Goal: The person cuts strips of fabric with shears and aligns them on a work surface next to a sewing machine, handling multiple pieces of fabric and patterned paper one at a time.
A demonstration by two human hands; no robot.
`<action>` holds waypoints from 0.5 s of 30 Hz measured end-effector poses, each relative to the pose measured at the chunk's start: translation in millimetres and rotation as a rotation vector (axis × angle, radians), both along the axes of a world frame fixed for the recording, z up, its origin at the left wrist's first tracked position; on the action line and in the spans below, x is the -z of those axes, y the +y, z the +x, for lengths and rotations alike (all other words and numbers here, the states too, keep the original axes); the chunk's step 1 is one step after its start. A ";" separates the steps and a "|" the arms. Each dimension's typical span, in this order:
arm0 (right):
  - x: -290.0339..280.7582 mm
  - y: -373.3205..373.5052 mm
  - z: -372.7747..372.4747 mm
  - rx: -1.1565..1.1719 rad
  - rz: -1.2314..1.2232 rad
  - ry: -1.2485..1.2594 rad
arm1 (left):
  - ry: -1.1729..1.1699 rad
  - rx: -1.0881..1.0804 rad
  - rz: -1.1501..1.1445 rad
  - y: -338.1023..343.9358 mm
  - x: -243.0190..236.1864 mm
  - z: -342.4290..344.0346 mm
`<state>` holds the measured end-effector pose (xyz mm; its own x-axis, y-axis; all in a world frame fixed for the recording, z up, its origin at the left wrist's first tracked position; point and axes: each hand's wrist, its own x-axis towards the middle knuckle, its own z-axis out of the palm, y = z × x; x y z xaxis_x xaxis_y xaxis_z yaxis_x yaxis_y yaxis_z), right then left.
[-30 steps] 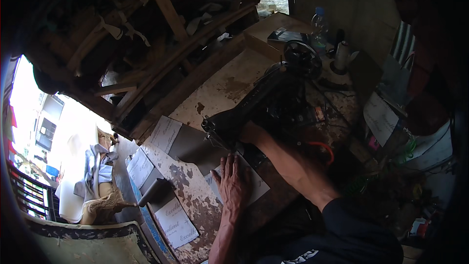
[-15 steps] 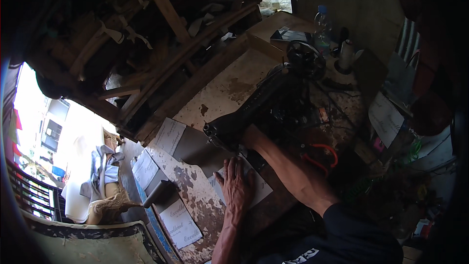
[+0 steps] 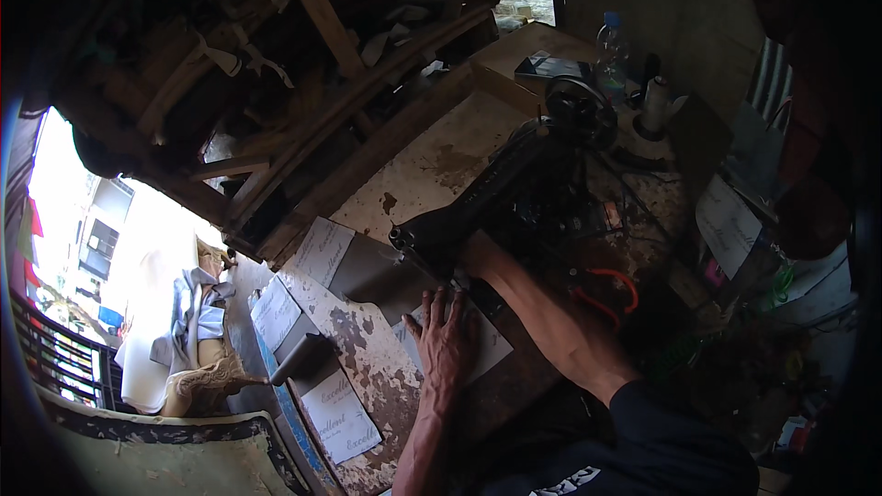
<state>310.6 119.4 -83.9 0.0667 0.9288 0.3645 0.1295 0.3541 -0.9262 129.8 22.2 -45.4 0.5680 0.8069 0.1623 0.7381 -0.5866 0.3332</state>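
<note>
Press the pale sheet flat with the open left hand, fingertips clear of the sewing machine; the right hand's grip is hidden.

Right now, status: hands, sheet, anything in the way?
Left hand palm-down on pale sheet, partly covering it. Right hand at sewing machine, fingers hidden. In the way of view: the machine's dark body.

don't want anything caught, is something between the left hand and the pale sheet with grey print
Nothing visible: the left hand rests on the pale sheet with grey print, near the black metal sewing machine; the hand's underside is hidden.
</note>
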 end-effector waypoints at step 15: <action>-14.9 -6.6 -0.7 -0.077 -0.060 0.191 | -0.026 0.021 0.014 -5.0 2.4 -4.3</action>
<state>309.9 112.8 -69.0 0.0569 0.9535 0.2961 -0.0755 0.2999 -0.9510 125.5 17.3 -47.8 0.5806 0.7921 0.1885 0.7167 -0.6070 0.3433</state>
